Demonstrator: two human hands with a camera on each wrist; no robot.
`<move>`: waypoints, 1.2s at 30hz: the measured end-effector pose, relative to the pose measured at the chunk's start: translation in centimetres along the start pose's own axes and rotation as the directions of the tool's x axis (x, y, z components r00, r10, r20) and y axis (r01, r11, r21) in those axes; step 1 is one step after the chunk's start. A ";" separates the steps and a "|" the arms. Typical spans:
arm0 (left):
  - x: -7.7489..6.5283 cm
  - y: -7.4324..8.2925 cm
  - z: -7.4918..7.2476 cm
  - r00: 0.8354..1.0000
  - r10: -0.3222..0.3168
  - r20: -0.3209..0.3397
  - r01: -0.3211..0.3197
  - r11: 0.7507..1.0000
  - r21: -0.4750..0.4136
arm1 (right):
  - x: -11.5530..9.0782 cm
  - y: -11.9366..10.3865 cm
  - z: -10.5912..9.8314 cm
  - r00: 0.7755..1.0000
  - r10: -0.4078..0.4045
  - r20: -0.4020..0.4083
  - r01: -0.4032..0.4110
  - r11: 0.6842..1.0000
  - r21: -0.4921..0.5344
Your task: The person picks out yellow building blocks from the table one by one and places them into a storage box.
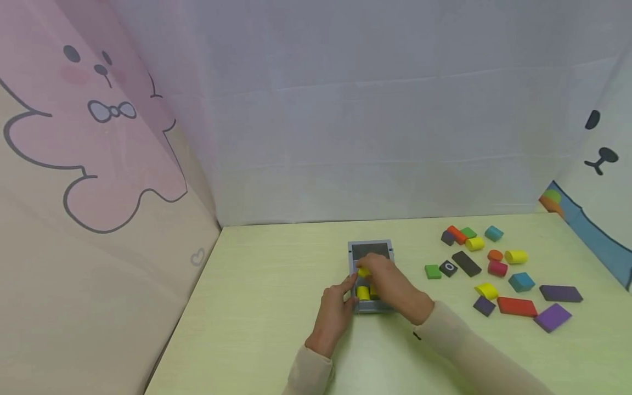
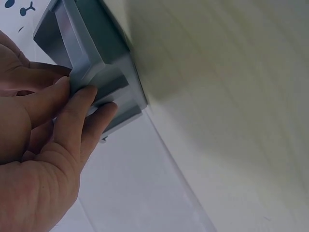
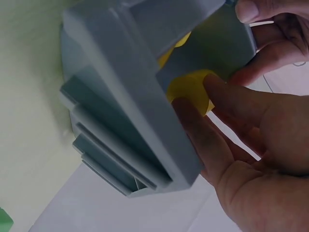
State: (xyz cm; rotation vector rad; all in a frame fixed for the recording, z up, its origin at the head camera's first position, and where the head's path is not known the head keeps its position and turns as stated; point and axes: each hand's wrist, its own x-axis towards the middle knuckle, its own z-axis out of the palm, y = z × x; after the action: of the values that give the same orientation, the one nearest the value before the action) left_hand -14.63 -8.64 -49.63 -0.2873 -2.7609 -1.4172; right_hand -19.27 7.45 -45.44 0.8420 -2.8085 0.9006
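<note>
A grey open-topped box (image 1: 372, 309) with a crossbar and ribbed side walls sits on the table in front of me. My left hand (image 1: 333, 312) holds its left wall; in the left wrist view the fingertips (image 2: 89, 92) press against the outer side near the rim. Over the box, my right hand (image 1: 392, 282) pinches a yellow cylinder block (image 3: 189, 92) between thumb and finger, at the inner side of the wall. Another yellow cylinder (image 1: 362, 293) lies inside at the near end, and a further yellow block beside it is partly covered by the right hand.
Loose blocks are spread to the right: a green square (image 1: 433, 272), a black block marked with a ring (image 1: 448, 267), a red slab (image 1: 516, 306), a purple slab (image 1: 553, 317), blue blocks and several yellow cylinders. A pale curtain (image 1: 365, 137) hangs behind the table's back edge.
</note>
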 end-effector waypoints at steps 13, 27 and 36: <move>-0.2 0.0 0.0 1.000 0.011 0.011 -0.011 1.000 0.002 | 0.2 0.1 1.2 0.999 0.010 0.040 -0.009 0.999 -0.037; -0.1 0.4 -0.4 1.000 0.007 0.015 -0.007 1.000 -0.022 | 0.8 -0.2 1.5 0.993 0.076 0.090 -0.076 0.997 -0.006; 0.0 0.2 -0.4 1.000 0.018 0.013 -0.018 1.000 -0.016 | 0.5 -0.2 1.4 0.991 0.075 0.109 -0.078 0.997 0.022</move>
State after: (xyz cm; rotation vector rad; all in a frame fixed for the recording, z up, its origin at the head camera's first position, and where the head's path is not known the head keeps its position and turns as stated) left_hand -14.62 -8.82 -49.21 -0.3223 -2.7516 -1.4384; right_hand -19.44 6.29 -46.42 0.8149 -2.9470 0.9313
